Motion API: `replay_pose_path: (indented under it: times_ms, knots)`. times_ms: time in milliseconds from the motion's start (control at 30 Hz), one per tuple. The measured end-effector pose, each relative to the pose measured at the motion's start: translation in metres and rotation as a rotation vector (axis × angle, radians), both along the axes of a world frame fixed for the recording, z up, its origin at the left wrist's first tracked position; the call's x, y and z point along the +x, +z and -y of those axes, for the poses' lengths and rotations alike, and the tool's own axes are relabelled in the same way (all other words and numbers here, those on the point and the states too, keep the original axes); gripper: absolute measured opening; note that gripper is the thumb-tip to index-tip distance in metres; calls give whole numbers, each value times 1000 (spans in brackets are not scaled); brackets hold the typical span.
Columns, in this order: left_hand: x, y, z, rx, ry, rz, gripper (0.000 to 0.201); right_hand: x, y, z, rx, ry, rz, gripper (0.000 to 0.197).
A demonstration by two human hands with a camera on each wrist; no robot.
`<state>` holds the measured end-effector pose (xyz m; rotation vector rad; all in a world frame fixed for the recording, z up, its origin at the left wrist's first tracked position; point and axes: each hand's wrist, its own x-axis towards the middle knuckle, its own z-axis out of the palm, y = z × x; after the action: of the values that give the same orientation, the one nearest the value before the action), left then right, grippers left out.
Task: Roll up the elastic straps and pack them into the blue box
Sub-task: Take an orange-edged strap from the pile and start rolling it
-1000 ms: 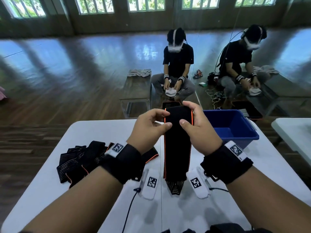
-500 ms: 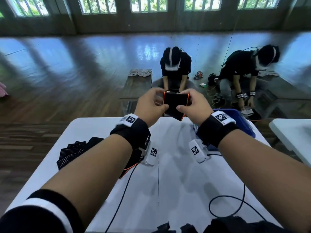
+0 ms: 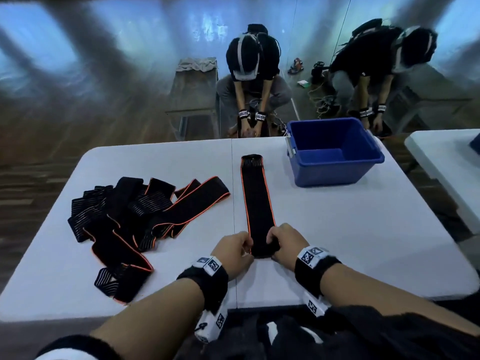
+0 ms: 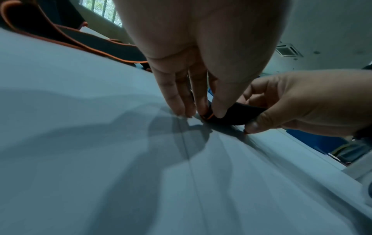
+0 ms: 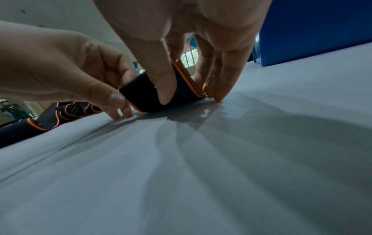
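Both hands, left hand [image 3: 235, 249] and right hand [image 3: 284, 244], pinch the near end of the strap [image 3: 255, 201], which lies flat on the surface [image 3: 363, 229] ahead. Roll tight, edges aligned. Box [image 3: 335, 152] sits ahead-right, apparently empty.

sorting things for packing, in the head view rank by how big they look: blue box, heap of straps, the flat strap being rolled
1. heap of straps
2. blue box, though farther away, so unsure
3. flat strap

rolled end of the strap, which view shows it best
The right wrist view: the rolled end faces the camera, orange-edged layers visible, pinched by both hands. The head view shows only a dark lump between the hands; the left wrist view shows a sliver behind fingers.
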<state>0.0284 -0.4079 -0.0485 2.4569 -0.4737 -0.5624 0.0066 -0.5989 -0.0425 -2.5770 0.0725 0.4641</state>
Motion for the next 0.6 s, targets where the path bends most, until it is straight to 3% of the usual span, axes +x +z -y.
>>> replay_pose_path:
  times_ms: [100, 267, 433, 600]
  knots:
    - [-8, -12, 3, 14, -36, 41, 40, -10, -8, 2, 6, -24, -13, 40]
    - [-15, -18, 9, 53, 35, -5, 15, -28, -18, 7, 105, -159, -37, 48]
    - [-12, -16, 15, 67, 146, -113, 37, -32, -21, 13, 209, -316, -35, 35]
    - [-3, -16, 22, 132, 161, -192, 41, -25, -19, 10, 198, -373, -92, 33]
